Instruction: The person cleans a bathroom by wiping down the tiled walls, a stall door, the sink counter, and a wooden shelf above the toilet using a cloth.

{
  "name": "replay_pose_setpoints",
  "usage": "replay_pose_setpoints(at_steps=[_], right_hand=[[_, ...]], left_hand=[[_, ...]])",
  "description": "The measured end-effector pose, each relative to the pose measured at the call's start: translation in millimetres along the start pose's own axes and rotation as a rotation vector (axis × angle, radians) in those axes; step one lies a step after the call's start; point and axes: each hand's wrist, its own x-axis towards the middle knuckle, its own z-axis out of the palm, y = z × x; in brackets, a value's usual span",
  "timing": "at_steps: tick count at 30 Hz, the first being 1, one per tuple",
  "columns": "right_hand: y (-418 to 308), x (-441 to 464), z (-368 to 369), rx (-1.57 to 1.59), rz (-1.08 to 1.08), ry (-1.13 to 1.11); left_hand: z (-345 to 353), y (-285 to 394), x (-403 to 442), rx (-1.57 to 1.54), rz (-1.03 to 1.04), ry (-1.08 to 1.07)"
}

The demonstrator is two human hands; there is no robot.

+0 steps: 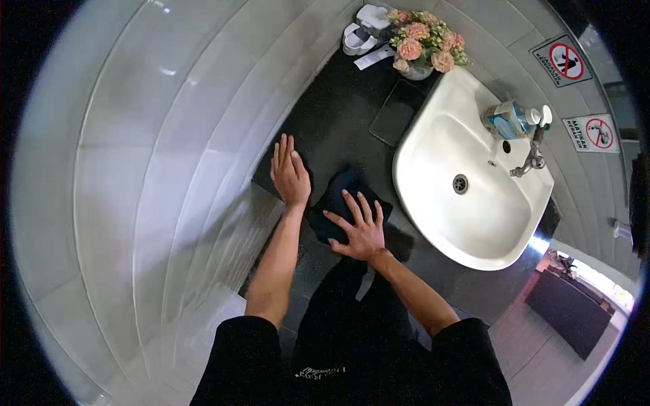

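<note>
My right hand point(362, 229) lies with fingers spread on a dark, bunched cloth point(336, 201) on the black countertop point(318, 125). The cloth is pressed under the palm and fingers rather than gripped. My left hand point(291, 174) rests at the counter's left edge, close to the tiled wall. Its fingers are stretched out and hold nothing. To the right of both hands sits a white washbasin point(433, 196) with a metal drain point(460, 184) and a chrome faucet point(531, 161).
A flat dark rectangle, perhaps a phone point(395, 114), lies beside the basin. Behind it stand a vase of peach flowers point(423, 42) and white items point(359, 39). A pump soap bottle point(508, 120) is on the basin's rim. Signs point(563, 61) hang on the wall.
</note>
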Motion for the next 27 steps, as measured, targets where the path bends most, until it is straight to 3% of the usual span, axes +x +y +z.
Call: replay_pose_setpoints(at_steps=[7, 17, 22, 25, 27], right_hand=[[0.2, 80.7, -8.9, 0.060, 0.073, 0.228], [-2.7, 189.6, -8.5, 0.052, 0.282, 0.557], [-8.0, 89.4, 8.6, 0.068, 0.194, 0.410], [-12.4, -20.1, 7.6, 0.068, 0.192, 0.233], [4.0, -93.6, 13.4, 0.000, 0.170, 0.157]], left_hand=[[-2.9, -7.7, -0.5, -0.315, -0.037, 0.114], [-1.4, -6.2, -4.6, -0.372, -0.050, 0.160], [-2.9, -9.3, -7.8, -0.476, -0.102, 0.147], [-2.3, -7.6, -9.3, -0.321, -0.103, 0.091], [1.5, -18.1, -9.5, -0.268, 0.062, 0.055]])
